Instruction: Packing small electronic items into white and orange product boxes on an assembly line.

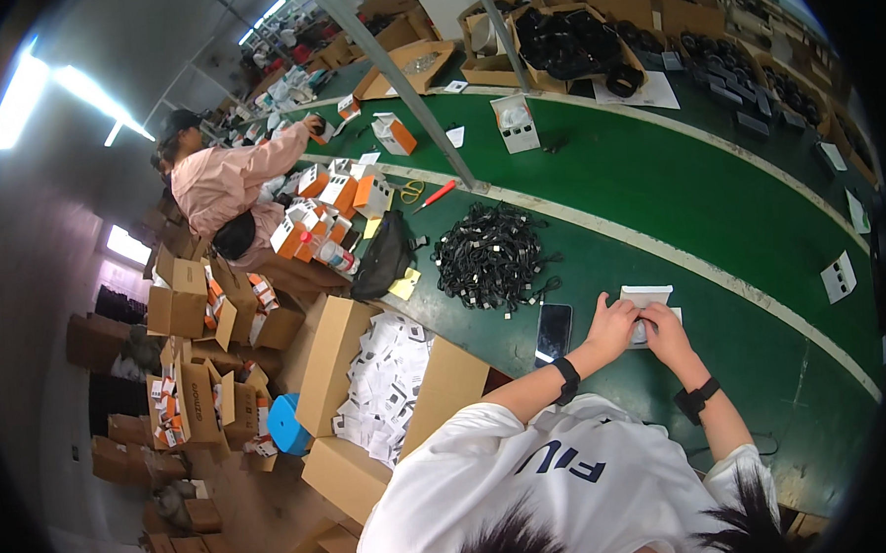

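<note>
White small box [647, 297] was pinched on the green table [656, 183] by left hand [612, 325] and right hand [666, 332]; folding judged underway, flap-tucking needed next.

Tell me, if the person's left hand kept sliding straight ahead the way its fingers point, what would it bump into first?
The left hand already rests on the small white box, shared with the right hand. Past the box, it looks like bare green table up to the white stripe, though the fisheye view makes the line uncertain.
</note>
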`<action>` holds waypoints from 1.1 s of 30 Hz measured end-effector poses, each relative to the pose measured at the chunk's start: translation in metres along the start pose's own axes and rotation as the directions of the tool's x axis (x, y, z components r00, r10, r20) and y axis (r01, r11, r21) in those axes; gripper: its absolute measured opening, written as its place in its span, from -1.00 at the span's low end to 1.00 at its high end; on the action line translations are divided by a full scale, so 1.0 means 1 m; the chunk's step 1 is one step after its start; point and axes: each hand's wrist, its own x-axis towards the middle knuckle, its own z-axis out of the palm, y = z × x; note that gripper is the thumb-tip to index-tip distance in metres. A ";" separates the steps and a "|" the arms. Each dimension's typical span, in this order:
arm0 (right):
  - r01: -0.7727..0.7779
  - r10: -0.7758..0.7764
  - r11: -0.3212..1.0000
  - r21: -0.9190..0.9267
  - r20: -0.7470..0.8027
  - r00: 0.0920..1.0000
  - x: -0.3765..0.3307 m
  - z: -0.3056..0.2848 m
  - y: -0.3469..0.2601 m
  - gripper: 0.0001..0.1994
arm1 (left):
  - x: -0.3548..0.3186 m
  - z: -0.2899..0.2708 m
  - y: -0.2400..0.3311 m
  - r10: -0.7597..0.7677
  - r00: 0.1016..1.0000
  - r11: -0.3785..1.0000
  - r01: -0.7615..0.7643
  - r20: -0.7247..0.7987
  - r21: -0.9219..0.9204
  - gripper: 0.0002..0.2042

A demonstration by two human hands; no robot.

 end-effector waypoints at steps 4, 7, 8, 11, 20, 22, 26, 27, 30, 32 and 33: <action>0.077 -0.117 0.989 -0.128 -0.336 0.935 -0.015 -0.002 0.001 -0.74 | 0.007 0.008 -0.011 0.138 0.986 0.935 -0.162 0.097 0.316 -0.85; -0.133 0.104 0.991 -0.018 -0.524 0.845 -0.017 -0.004 -0.010 -0.72 | 0.013 -0.013 -0.007 0.197 0.979 0.875 -0.197 0.047 0.442 -0.85; -0.166 0.220 0.975 0.149 -0.513 0.830 -0.024 0.006 0.001 -0.72 | 0.010 -0.010 -0.008 0.166 0.985 0.920 -0.170 0.041 0.353 -0.84; -0.090 0.140 0.985 0.144 -0.391 0.910 -0.032 0.014 0.010 -0.79 | 0.009 -0.013 -0.003 0.072 0.996 0.952 -0.085 -0.053 -0.293 -0.67; -0.091 0.160 0.977 0.192 -0.382 0.910 -0.035 0.028 0.029 -0.70 | -0.017 0.000 0.001 -0.255 0.958 0.757 0.113 -0.132 -0.643 -0.77; -0.105 0.199 0.960 0.259 -0.368 0.908 -0.031 0.028 0.023 -0.60 | -0.014 0.004 -0.002 -0.280 0.956 0.716 0.148 -0.087 -0.683 -0.73; -0.136 0.355 0.865 0.482 -0.397 0.847 -0.030 0.032 0.021 -0.36 | -0.013 0.010 -0.004 -0.179 0.961 0.881 0.062 -0.209 -0.469 -0.52; -0.136 0.354 0.866 0.481 -0.398 0.846 -0.027 0.028 0.020 -0.36 | -0.010 0.010 0.001 -0.329 0.906 0.862 0.173 -0.266 -0.477 -0.37; -0.169 0.400 0.809 0.562 -0.317 0.860 -0.019 0.014 0.023 -0.34 | 0.000 0.003 0.002 -0.373 0.874 0.802 0.134 -0.312 -0.582 -0.35; -0.280 0.347 0.860 0.426 -0.085 0.934 -0.019 0.010 0.038 -0.38 | -0.003 0.003 -0.003 -0.356 0.920 0.707 0.152 -0.163 -0.691 -0.42; -0.260 0.335 0.840 0.476 -0.078 0.939 -0.019 0.011 0.045 -0.45 | -0.007 0.007 -0.006 -0.322 0.943 0.697 0.175 -0.086 -0.695 -0.45</action>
